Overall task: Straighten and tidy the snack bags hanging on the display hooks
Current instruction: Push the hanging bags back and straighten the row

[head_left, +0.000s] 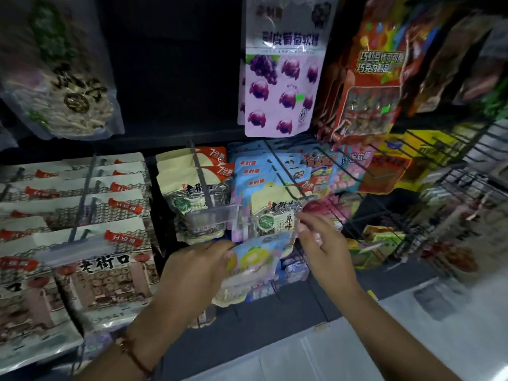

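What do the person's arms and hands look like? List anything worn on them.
Both forearms are bare, with no sleeves, gloves or rings in view. The left hand has a thin reddish-brown beaded bracelet around its wrist. The right hand and its wrist carry nothing: no watch, no band. Fingernails look short and unpainted, though blur limits detail.

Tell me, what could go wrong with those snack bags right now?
1. The left hand and right hand both grip one pastel bag; pulling apart could tear it or slip it off its hook.
2. A seed bag hangs just behind it among the pastel ones; tugging may knock it loose.
3. The hook's clear price tag sits close by and could get bumped askew.
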The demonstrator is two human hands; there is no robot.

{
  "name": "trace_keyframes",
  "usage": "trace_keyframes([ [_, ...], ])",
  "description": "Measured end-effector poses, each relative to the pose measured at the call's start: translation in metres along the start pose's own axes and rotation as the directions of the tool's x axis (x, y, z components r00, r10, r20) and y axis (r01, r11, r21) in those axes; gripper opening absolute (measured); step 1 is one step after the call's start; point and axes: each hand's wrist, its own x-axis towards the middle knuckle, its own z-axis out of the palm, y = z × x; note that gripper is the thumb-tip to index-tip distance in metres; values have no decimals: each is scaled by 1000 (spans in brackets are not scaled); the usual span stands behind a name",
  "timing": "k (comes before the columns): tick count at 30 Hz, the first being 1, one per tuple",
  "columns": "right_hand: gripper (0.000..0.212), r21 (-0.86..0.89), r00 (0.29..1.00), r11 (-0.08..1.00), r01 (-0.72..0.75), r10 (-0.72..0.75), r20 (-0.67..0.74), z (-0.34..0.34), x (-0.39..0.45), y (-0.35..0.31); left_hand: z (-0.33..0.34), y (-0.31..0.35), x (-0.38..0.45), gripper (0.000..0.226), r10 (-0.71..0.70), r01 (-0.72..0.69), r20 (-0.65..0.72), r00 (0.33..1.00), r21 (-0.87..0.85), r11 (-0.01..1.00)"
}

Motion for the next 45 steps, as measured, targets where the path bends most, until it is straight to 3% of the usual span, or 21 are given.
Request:
trace_keyframes([
  [2, 30, 25, 997, 999, -29, 31, -76, -15, 20, 16, -1, 12, 5, 30, -13, 13, -32, 999, 13, 1000],
  [4, 35, -65, 998, 998, -15, 11, -60, -28, 44, 34, 1, 22, 10, 31, -15, 18, -50, 999, 50, 999],
  [8, 51, -316, 984, 938, 141, -99, 145, -39, 94, 60, 9, 40, 18, 30, -85, 90, -55, 995, 97, 991],
  [11, 53, -402, 927, 859, 317, -192, 321, -34, 123, 69, 13, 55, 19, 31, -83, 93, -62, 995, 178, 980],
  [13, 49, -398, 902, 846, 355, -200, 382, -29, 134, 72, 16, 62, 17, 30, -132, 138, -51, 990, 161, 977],
  [16, 30, -366, 914, 858, 361, -247, 322, -23, 138, 74, 17, 67, 11, 30, -220, 224, -43, 975, 156, 962],
  [21, 13, -148, 930, 946, 290, -242, 275, -17, 132, 83, 11, 72, 5, 30, -252, 258, -58, 966, 203, 945],
  [27, 16, 13, 956, 976, 219, -217, 197, -19, 101, 86, 1, 75, -5, 29, -301, 310, -72, 951, 199, 930],
  [32, 16, -6, 966, 977, 215, -212, 145, -29, 75, 73, -6, 69, -22, 28, -293, 295, -41, 955, 194, 935],
  [39, 21, -101, 924, 928, 358, -337, 182, -28, 33, 32, -20, 43, -61, 29, -231, 230, -12, 973, 130, 964],
  [45, 27, -92, 849, 868, 487, -446, 284, 19, -2, -25, -57, 7, -112, 24, -135, 138, -34, 990, 173, 975],
])
